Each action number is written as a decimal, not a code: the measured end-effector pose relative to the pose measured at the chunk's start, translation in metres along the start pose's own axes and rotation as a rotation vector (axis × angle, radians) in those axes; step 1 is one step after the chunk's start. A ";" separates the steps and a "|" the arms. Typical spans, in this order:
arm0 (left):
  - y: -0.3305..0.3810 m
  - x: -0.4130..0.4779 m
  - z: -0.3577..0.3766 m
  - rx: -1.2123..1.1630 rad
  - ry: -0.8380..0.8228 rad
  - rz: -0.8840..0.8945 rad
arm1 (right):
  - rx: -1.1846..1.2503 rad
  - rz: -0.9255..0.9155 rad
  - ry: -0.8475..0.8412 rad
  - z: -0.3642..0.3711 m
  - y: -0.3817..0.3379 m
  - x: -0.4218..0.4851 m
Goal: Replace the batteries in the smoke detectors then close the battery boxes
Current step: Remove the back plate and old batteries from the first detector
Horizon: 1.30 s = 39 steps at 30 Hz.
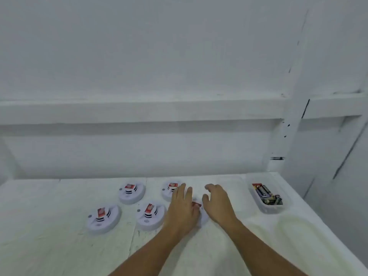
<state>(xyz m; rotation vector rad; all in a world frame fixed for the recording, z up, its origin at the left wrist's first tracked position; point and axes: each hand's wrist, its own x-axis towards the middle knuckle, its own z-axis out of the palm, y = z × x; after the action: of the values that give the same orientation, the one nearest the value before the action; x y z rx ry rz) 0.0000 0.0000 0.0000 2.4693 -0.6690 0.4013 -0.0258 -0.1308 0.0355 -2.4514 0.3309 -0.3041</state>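
Our L hand (183,208) flat, fingers straight, on detector (203,218) w/ red batt (196,204); R hand (217,204) just beside, fingers loose, unclenched.

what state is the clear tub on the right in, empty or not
Not empty: the clear tub holds a small pile of batteries that covers only part of its bottom.

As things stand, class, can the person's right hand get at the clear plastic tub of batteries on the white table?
Probably yes. The right hand is open, and only bare white table lies between it and the clear plastic tub.
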 end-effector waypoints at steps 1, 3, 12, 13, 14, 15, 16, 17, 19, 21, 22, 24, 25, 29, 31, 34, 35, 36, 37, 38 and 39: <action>0.002 -0.006 0.007 -0.066 -0.062 -0.042 | -0.035 0.036 -0.021 0.004 0.003 -0.005; 0.004 -0.017 0.010 -0.118 -0.116 -0.102 | -0.059 0.050 -0.044 0.012 0.004 -0.013; 0.001 -0.024 0.020 -0.402 -0.162 -0.309 | 0.009 0.212 -0.159 0.028 0.003 -0.016; -0.001 -0.024 0.020 -0.438 -0.157 -0.321 | 0.060 0.245 -0.161 0.029 0.004 -0.015; -0.003 -0.026 0.019 -0.475 -0.141 -0.340 | 0.138 0.287 -0.151 0.030 0.005 -0.014; -0.004 -0.028 0.018 -0.508 -0.115 -0.349 | 0.223 0.325 -0.136 0.029 0.006 -0.014; -0.004 -0.032 0.016 -0.529 -0.082 -0.353 | 0.304 0.347 -0.137 0.029 0.007 -0.015; -0.003 -0.036 0.013 -0.539 -0.043 -0.352 | 0.388 0.343 -0.147 0.027 0.007 -0.017; 0.000 -0.042 0.008 -0.557 0.032 -0.324 | 0.569 0.333 -0.172 0.021 0.005 -0.021; 0.000 -0.047 0.005 -0.549 0.067 -0.302 | 0.699 0.318 -0.172 0.013 0.003 -0.026; -0.001 -0.049 0.004 -0.543 0.069 -0.306 | 0.730 0.306 -0.174 0.009 0.003 -0.029; -0.004 -0.057 0.002 -0.528 0.089 -0.295 | 0.749 0.274 -0.196 0.003 0.005 -0.036; -0.006 -0.062 0.002 -0.507 0.092 -0.276 | 0.747 0.246 -0.217 0.001 0.007 -0.041; -0.013 -0.084 -0.005 -0.455 0.070 -0.232 | 0.590 0.050 -0.248 -0.001 0.014 -0.062; -0.013 -0.094 -0.012 -0.516 0.032 -0.203 | 0.472 -0.075 -0.215 0.000 0.020 -0.072; -0.011 -0.103 -0.027 -0.646 -0.012 -0.172 | 0.469 -0.171 -0.245 0.001 0.026 -0.087; -0.010 -0.105 -0.031 -0.673 -0.003 -0.190 | 0.455 -0.198 -0.258 0.002 0.028 -0.090; -0.010 -0.106 -0.034 -0.700 0.011 -0.221 | 0.417 -0.237 -0.260 0.004 0.031 -0.093; -0.010 -0.107 -0.036 -0.721 0.020 -0.260 | 0.365 -0.290 -0.254 0.007 0.033 -0.096; -0.011 -0.109 -0.036 -0.735 0.018 -0.301 | 0.304 -0.353 -0.247 0.009 0.035 -0.099; -0.013 -0.112 -0.035 -0.740 0.008 -0.337 | 0.245 -0.414 -0.244 0.011 0.037 -0.102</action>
<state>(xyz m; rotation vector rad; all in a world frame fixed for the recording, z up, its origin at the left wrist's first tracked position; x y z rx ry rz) -0.0910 0.0717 -0.0226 1.8147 -0.3024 0.0147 -0.1244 -0.1210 -0.0097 -2.2637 -0.3064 -0.1997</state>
